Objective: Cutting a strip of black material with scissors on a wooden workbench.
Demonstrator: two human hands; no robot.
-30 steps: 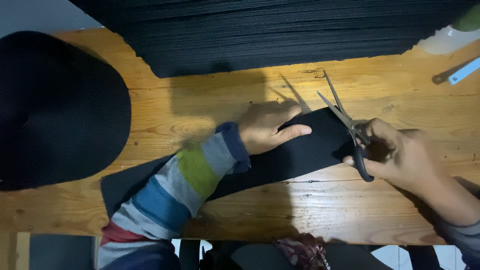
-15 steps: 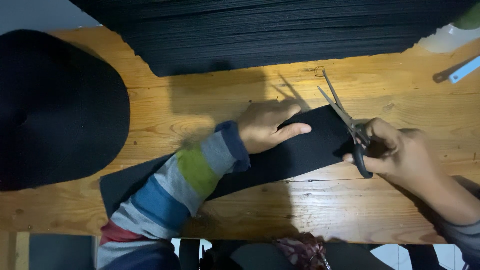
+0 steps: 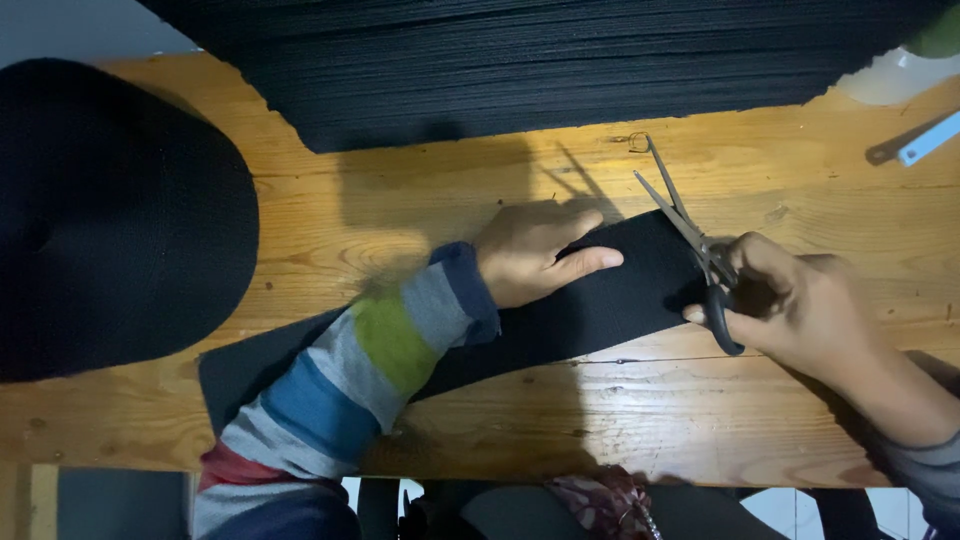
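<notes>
A long strip of black fabric (image 3: 600, 310) lies slantwise across the wooden table (image 3: 640, 430). My left hand (image 3: 535, 250), in a striped sleeve, presses flat on the strip near its right end. My right hand (image 3: 800, 305) grips the black handles of a pair of scissors (image 3: 690, 235). The blades are parted and point up and to the left, at the strip's right edge. The strip's left part runs under my left forearm.
A big round black shape (image 3: 110, 220) covers the table's left side. A wide piece of black ribbed fabric (image 3: 560, 60) spans the far edge. A light blue tool (image 3: 928, 138) and a white container (image 3: 895, 75) sit at the far right.
The scissor blades have closed a little at the strip's right end. Both hands stay almost where they were.
</notes>
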